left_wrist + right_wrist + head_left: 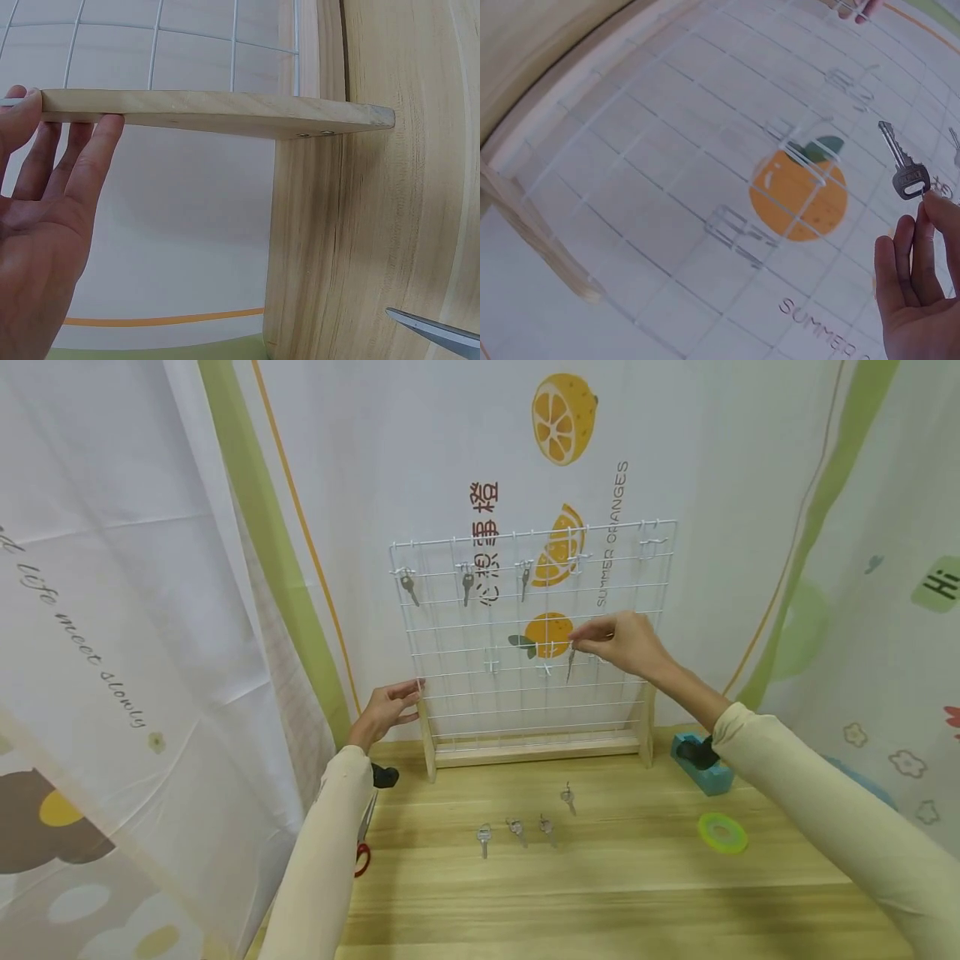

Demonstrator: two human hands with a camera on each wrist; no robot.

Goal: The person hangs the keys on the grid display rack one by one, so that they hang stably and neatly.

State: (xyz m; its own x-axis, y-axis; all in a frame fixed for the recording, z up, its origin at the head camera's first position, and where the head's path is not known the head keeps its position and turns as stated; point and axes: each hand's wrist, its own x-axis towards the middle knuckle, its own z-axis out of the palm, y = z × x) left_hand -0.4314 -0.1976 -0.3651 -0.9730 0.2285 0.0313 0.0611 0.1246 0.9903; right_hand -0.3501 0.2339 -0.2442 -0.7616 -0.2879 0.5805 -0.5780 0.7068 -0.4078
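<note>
A white wire grid rack [525, 693] in a wooden stand faces me. My left hand [386, 708] holds the rack's wooden side post [217, 105], thumb on one side and fingers on the other. In front of the grid, my right hand [630, 643] pinches a metal key [910, 180] at its head end, its blade pointing away from the fingertips. Beside that key are white hooks [546, 667] on the middle rows, with no key on them. Three keys [468, 587] hang from upper-row hooks at the left. Several more keys [483, 839] lie on the table before the rack.
On the wooden table [600, 910], a blue box-like holder [705, 772] and a yellow-green ring [722, 833] sit at the right. Red-handled scissors [363, 860] lie at the left, partly behind my sleeve. A printed curtain [330, 460] hangs behind and on both sides.
</note>
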